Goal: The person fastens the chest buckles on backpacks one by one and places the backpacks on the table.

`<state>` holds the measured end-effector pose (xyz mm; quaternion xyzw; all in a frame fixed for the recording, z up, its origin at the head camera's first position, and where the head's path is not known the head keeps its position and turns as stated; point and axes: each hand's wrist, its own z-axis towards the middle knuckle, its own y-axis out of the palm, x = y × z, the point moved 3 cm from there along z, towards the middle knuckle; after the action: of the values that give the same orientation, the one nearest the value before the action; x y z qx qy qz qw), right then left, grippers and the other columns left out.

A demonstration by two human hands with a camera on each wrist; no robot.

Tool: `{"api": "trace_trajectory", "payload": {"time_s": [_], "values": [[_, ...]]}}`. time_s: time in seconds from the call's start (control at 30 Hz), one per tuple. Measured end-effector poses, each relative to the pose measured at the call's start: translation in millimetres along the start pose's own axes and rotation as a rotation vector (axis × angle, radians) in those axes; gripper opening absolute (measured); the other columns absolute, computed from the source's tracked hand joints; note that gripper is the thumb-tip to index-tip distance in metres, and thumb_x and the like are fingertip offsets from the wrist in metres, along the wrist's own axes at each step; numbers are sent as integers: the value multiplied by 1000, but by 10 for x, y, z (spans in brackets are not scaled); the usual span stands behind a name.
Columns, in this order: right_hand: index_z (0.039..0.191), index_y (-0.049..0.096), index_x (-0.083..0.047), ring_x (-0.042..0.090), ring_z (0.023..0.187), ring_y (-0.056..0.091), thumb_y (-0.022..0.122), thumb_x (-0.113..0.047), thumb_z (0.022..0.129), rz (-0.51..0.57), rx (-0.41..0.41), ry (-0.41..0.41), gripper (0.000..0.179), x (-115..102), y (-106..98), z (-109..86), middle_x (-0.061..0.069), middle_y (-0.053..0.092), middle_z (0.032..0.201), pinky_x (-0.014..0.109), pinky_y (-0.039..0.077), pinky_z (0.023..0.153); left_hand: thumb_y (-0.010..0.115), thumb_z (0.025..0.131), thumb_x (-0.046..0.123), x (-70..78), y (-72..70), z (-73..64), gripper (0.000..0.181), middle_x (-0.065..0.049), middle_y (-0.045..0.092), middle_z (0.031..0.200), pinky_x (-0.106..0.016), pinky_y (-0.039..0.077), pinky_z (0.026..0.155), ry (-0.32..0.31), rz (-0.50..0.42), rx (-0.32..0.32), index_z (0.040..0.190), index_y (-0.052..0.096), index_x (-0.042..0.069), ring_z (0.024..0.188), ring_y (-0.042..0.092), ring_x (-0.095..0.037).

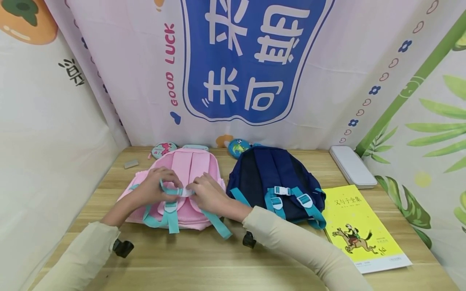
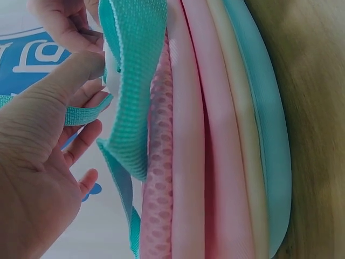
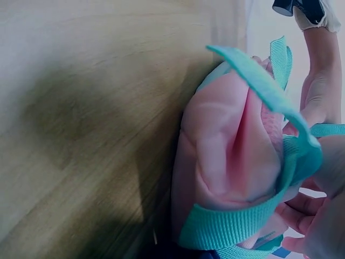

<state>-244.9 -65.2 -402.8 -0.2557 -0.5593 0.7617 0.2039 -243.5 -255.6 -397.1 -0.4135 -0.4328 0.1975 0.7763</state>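
Observation:
A pink backpack (image 1: 193, 165) with teal straps lies on the table, strap side up. Over its middle both hands meet at a white buckle (image 1: 187, 192) on the teal chest strap (image 1: 171, 190). My left hand (image 1: 159, 186) pinches the buckle's left end, thumb and fingertips together at the webbing. From the other side my right hand (image 1: 211, 195) pinches the right end. In the left wrist view the white buckle (image 2: 112, 73) is partly hidden behind a teal strap (image 2: 135, 81). Loose teal strap ends hang over the bag's near side.
A navy backpack (image 1: 269, 173) with its white buckle (image 1: 282, 190) fastened lies to the right. Beyond it are a yellow book (image 1: 358, 222) and a white case (image 1: 352, 166). Round pouches (image 1: 164, 150) and a grey eraser-like block (image 1: 131, 163) lie at the back.

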Motion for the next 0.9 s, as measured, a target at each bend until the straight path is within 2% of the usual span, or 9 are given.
{"api": "trace_trajectory", "payload": {"time_s": [0.13, 0.3, 0.43, 0.57, 0.7, 0.9], "values": [[123, 74, -12, 17, 113, 65, 71, -17, 96, 6, -24, 9, 27, -2, 19, -2, 2, 73, 112, 45, 35, 121, 91, 72, 11, -14, 3, -2, 23, 6, 70, 91, -64, 26, 104, -9, 2, -14, 87, 76, 20, 100, 57, -24], [122, 74, -14, 15, 110, 65, 71, -19, 96, -21, -28, 2, 27, -5, 34, -2, 1, 73, 112, 38, 40, 114, 92, 71, 13, -20, 12, -2, 23, 6, 71, 89, -60, 29, 102, -9, 8, -29, 86, 76, 21, 98, 57, -20], [122, 75, -16, 15, 105, 64, 71, -20, 96, -45, -31, -7, 26, -6, 45, 0, -1, 74, 110, 34, 43, 107, 92, 72, 15, -19, 13, -1, 21, 6, 71, 89, -52, 35, 96, -24, 13, -48, 86, 77, 21, 96, 56, -19], [122, 75, -16, 16, 106, 65, 71, -21, 96, -41, -40, -2, 27, -6, 48, -6, 0, 74, 111, 34, 43, 106, 92, 73, 15, -20, 19, 5, 20, 7, 71, 88, -45, 42, 87, -24, 9, -57, 86, 78, 20, 94, 58, -22], [123, 75, -16, 16, 107, 65, 70, -21, 97, -38, -50, 4, 27, -9, 42, -12, 0, 74, 113, 35, 43, 105, 92, 72, 14, -26, 29, 9, 20, 7, 72, 87, -45, 47, 82, -15, -3, -57, 86, 78, 19, 92, 58, -23], [124, 75, -16, 16, 106, 64, 70, -21, 97, -34, -64, 10, 28, -6, 47, -10, 0, 73, 112, 31, 43, 98, 91, 74, 13, -43, 39, 3, 19, 6, 72, 88, -43, 47, 82, -33, -18, -72, 88, 79, 18, 94, 57, -22]]}}
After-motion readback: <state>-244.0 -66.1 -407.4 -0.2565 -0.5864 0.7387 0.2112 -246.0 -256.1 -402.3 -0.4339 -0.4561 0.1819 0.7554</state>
